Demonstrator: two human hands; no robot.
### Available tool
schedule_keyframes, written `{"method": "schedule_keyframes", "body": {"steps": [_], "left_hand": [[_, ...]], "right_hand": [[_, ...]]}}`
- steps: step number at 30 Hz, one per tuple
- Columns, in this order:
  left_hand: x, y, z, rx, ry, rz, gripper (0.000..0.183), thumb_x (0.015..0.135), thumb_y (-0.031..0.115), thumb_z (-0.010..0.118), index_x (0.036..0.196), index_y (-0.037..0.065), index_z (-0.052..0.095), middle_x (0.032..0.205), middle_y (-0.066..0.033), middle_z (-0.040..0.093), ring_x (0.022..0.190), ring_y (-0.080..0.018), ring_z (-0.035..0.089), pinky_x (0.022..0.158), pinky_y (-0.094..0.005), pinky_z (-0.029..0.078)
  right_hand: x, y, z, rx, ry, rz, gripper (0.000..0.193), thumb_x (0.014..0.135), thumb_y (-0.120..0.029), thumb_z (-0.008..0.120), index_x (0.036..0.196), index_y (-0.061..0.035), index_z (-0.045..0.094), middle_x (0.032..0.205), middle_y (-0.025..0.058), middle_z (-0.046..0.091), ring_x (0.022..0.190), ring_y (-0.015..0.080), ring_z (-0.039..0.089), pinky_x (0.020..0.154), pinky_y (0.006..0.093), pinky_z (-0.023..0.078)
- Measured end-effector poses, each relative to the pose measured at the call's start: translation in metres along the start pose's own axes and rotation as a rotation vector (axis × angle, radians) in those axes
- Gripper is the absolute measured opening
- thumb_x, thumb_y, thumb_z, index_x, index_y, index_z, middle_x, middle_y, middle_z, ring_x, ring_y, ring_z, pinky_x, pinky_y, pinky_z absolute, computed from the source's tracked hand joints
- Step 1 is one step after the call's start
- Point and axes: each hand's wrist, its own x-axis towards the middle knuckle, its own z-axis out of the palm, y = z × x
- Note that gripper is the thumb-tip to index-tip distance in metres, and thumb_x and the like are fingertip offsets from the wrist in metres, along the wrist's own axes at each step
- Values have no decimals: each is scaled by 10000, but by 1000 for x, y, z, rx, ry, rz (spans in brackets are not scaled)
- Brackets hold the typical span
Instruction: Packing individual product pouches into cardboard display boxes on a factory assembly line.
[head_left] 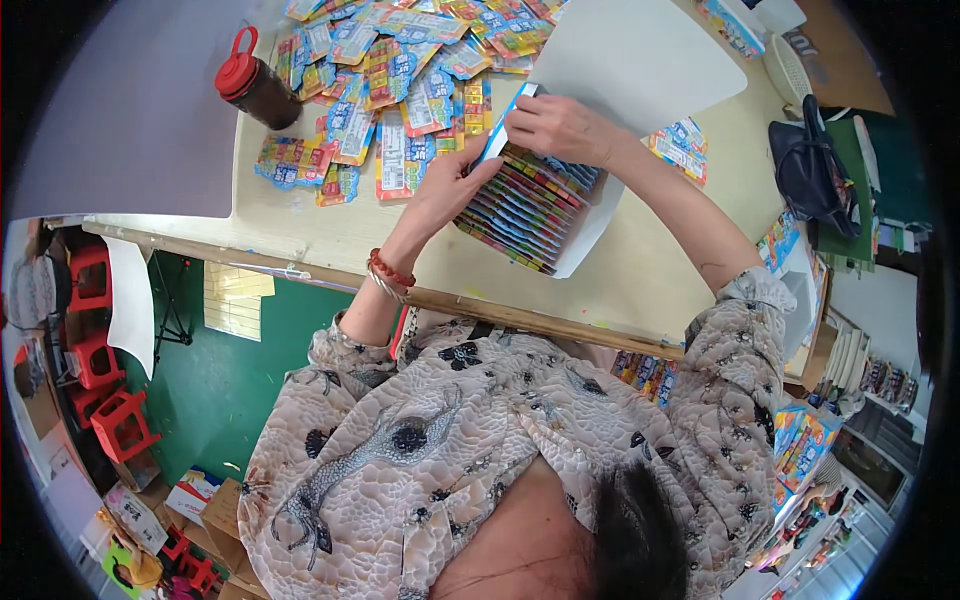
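Note:
A cardboard box (592, 238) with white walls and a blue-and-white edge lies tilted on the table in front of me. Several flat, colourful blister packs (525, 212) stand in it in a tight row. My left hand (445, 195) grips the box's left side, its thumb along the blue edge and its other fingers mostly hidden. Bent over the far end of the box, my right hand (560, 128) has its fingertips closed on the white-and-blue edge. Whether a pack is also under those fingers cannot be seen.
A heap of similar packs (400, 75) covers the far table (330, 235). A dark bottle with a red lid (258, 88) stands at the left beside a grey sheet (120, 120). A large white board (650, 55) lies beyond the box. At right sits a dark bag (815, 170).

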Motion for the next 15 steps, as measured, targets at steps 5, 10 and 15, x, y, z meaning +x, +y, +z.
{"method": "schedule_keyframes", "body": {"steps": [5, 10, 15], "left_hand": [[-2, 3, 3, 95, 22, 21, 501, 903, 287, 622, 1326, 43, 509, 917, -131, 679, 802, -142, 598, 754, -295, 481], [-8, 10, 12, 251, 141, 53, 455, 903, 275, 617, 1248, -2, 515, 890, -212, 658, 763, -273, 642, 700, -359, 478], [-28, 21, 17, 248, 120, 40, 494, 919, 246, 584, 1315, -6, 431, 953, -269, 617, 888, -398, 617, 734, -397, 477]], "right_hand": [[31, 16, -26, 380, -275, 315, 170, 736, -230, 678, 829, -89, 688, 890, 39, 582, 933, 216, 561, 757, 349, 488], [70, 28, -22, 617, -802, 538, 286, 715, -206, 747, 983, -106, 736, 972, 86, 635, 937, 271, 599, 865, 377, 445], [49, 49, -18, 689, -724, 468, 380, 699, -213, 761, 1053, -87, 707, 1050, 138, 638, 965, 283, 604, 861, 374, 458]]}}
